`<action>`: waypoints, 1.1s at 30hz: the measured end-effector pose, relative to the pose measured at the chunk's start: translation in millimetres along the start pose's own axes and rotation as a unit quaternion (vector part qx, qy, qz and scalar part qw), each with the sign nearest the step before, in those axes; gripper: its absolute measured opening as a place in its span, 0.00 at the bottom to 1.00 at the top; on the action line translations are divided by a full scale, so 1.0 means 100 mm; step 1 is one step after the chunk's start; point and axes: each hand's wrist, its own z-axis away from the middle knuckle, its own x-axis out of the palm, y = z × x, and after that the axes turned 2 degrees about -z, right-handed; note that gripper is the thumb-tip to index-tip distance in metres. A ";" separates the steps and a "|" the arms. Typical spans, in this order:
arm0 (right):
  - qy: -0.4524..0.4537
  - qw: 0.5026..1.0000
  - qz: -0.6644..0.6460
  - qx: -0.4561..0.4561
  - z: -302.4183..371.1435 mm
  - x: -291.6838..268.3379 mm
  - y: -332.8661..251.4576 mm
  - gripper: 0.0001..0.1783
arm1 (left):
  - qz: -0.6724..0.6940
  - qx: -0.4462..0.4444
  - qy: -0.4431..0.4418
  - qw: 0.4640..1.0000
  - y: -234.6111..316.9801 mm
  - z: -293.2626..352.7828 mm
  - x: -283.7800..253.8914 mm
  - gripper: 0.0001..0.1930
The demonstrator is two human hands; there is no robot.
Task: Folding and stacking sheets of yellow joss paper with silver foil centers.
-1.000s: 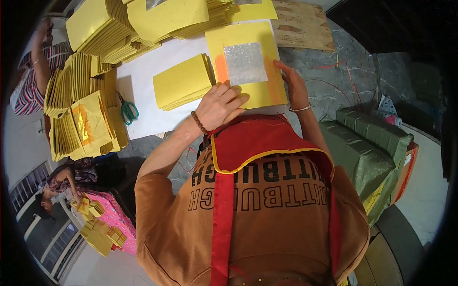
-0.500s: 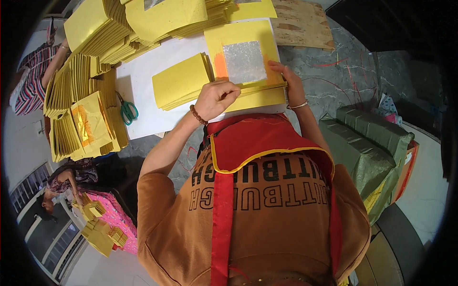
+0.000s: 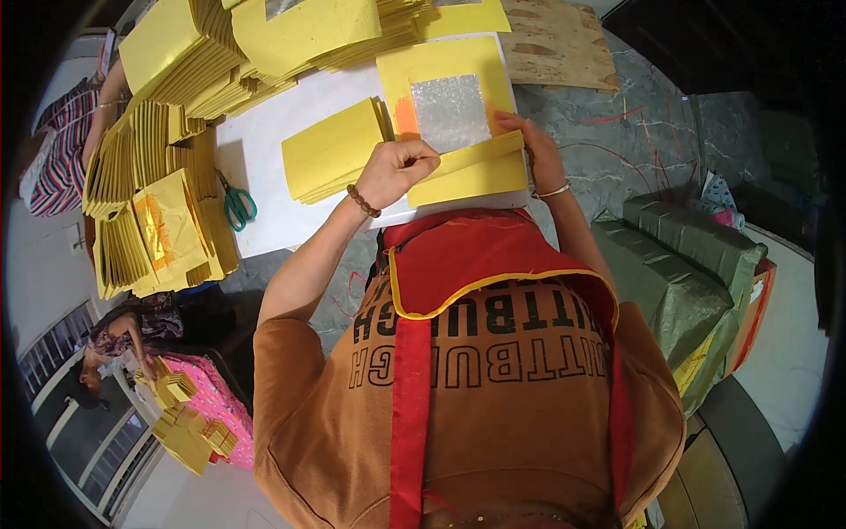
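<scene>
On the white board (image 3: pixel 264 159) before me lies a sheet of yellow paper (image 3: pixel 467 182) with a silver foil square (image 3: pixel 448 110) and orange color along the foil's side. The near part of the sheet is folded over in a flat band that reaches the foil's lower edge. My left hand (image 3: pixel 397 174) is closed at the band's left end, fingertips pinched on it. At the other end, my right hand (image 3: pixel 536 152) grips the band, its fingers curving over the sheet's right edge. A small stack of folded yellow paper (image 3: pixel 333 152) lies left of the sheet.
Thick piles of folded yellow paper (image 3: pixel 176 62) line the board's far and left sides. Green-handled scissors (image 3: pixel 238 208) lie at the left. A plywood board (image 3: pixel 560 44) is at the far right, green wrapped bales (image 3: pixel 670 273) at the right. Two other people (image 3: pixel 115 339) are at the left.
The narrow raised fold has turned over away from me and now lies as a wider band. My left hand has shifted slightly left and away from me; the right has barely moved.
</scene>
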 end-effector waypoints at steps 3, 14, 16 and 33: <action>0.005 1.000 -0.004 0.018 0.00 0.00 -0.05 0.22 | 0.001 -0.002 -0.013 1.000 0.01 -0.02 -0.02 0.09; -0.028 1.000 0.011 -0.001 0.01 -0.06 -0.02 0.22 | 0.018 -0.036 -0.045 0.998 0.08 -0.03 -0.08 0.09; -0.042 0.999 0.000 -0.019 0.02 -0.07 -0.02 0.19 | 0.023 -0.032 -0.039 0.998 0.08 -0.03 -0.07 0.09; -0.030 0.871 0.408 -0.273 0.01 -0.04 -0.26 0.15 | -0.468 0.319 0.127 0.814 0.05 0.23 -0.20 0.20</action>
